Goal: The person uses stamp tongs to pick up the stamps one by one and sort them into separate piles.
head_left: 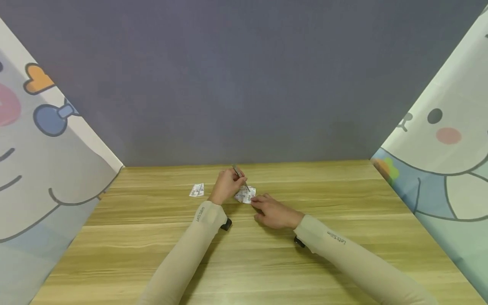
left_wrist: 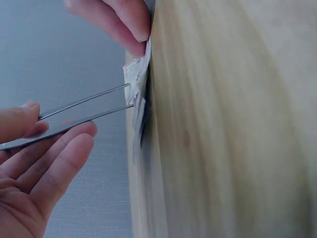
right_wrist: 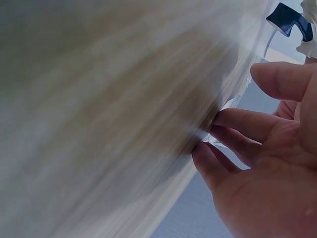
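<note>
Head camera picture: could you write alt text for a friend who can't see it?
A person's left hand holds tweezers against small white printed slips while the right hand touches their edge. More slips lie to the left on the wooden table, between cartoon-printed walls.

Round sachets [head_left: 248,197]: L hand [head_left: 227,183] blocks 10 o'clk, R hand [head_left: 275,212] 4, wall [head_left: 244,84] 12; room @ 2 & 6.

Yellowish wood-grain worktop [head_left: 244,262], plain grey wall [head_left: 244,80] at far edge, pale cartoon-printed panels [head_left: 438,161] along both side edges
</note>
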`<state>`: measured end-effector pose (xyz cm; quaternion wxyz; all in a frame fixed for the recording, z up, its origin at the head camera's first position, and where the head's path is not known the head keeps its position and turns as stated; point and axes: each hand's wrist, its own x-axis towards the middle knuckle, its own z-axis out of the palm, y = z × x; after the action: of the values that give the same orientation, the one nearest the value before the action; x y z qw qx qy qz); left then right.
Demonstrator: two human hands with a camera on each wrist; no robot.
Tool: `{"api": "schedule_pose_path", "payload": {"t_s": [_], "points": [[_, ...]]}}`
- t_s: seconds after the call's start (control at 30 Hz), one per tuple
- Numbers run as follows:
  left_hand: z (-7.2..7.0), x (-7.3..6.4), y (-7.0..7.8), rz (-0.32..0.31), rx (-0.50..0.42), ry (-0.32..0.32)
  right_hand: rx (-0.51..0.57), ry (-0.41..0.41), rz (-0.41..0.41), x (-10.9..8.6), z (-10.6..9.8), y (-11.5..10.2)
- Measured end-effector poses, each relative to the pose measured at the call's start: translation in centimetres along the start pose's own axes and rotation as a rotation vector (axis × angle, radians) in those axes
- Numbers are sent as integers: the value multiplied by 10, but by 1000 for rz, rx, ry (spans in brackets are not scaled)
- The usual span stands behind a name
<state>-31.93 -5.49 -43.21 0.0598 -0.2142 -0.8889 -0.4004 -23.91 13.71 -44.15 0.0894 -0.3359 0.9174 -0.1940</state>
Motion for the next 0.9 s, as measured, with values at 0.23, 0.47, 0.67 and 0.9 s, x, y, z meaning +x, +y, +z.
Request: {"api": "schedule_pose_path", "payload": {"t_s": [0.23, 0.47, 0.67, 0.9], "points": [[-2, 1, 4, 6, -12, 1, 6, -2, 4, 1, -1, 0], [1, -2, 9, 22, -40, -29, 11, -4, 22, 3, -1, -2], [-2, -4, 14, 14, -65, -18, 27, 12, 44, 3, 1, -3], [-18, -7, 13, -5, -193, 8, -1, 14, 9, 1, 4, -2]]}}
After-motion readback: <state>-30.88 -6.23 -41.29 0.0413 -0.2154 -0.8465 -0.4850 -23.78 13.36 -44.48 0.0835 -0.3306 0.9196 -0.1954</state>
